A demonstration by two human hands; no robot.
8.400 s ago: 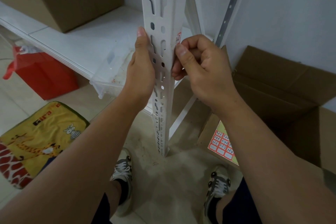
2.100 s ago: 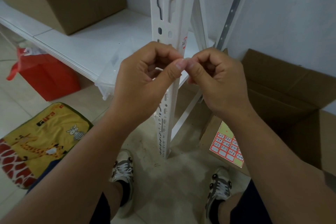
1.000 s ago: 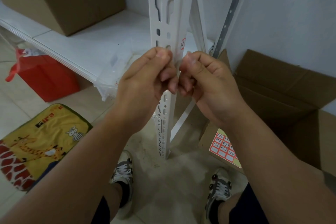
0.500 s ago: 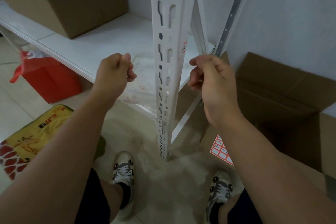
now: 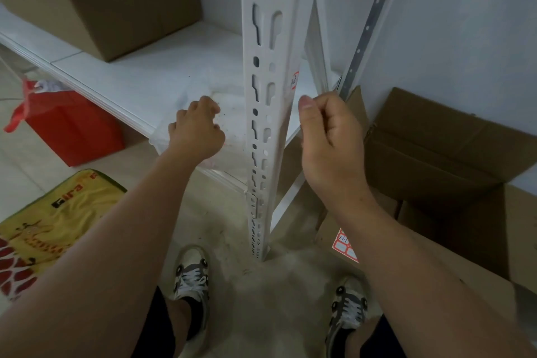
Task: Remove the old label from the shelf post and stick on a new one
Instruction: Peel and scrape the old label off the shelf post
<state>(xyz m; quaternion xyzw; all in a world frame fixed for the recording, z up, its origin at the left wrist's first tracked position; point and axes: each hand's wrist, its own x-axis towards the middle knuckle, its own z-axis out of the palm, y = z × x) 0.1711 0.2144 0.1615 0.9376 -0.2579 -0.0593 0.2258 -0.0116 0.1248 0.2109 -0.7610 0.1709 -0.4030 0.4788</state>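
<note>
At the bottom of the frame stand two laced shoes [image 5: 191,279] on a dusty concrete floor [image 5: 261,299]; lower right, a glossy label sheet [image 5: 347,247] with red-bordered stickers peeks out beside the right forearm, resting on a cardboard box [image 5: 436,160]. In the middle, the right hand [image 5: 331,142] hangs just right of the post [image 5: 267,96], fingers curled, thumb up; whether it pinches anything I cannot tell. The left hand [image 5: 197,128] sits left of centre, fingers curled over a clear plastic tray [image 5: 186,113] on the shelf [image 5: 116,78], its grip hidden. The post is white painted steel angle, punched with keyhole slots. A small red-edged label [image 5: 294,81] clings to its right edge, above the right thumb. The risk: thin paper could tear while peeling, leaving residue, and dusty fingertips could spoil the new sticker's glue.
</note>
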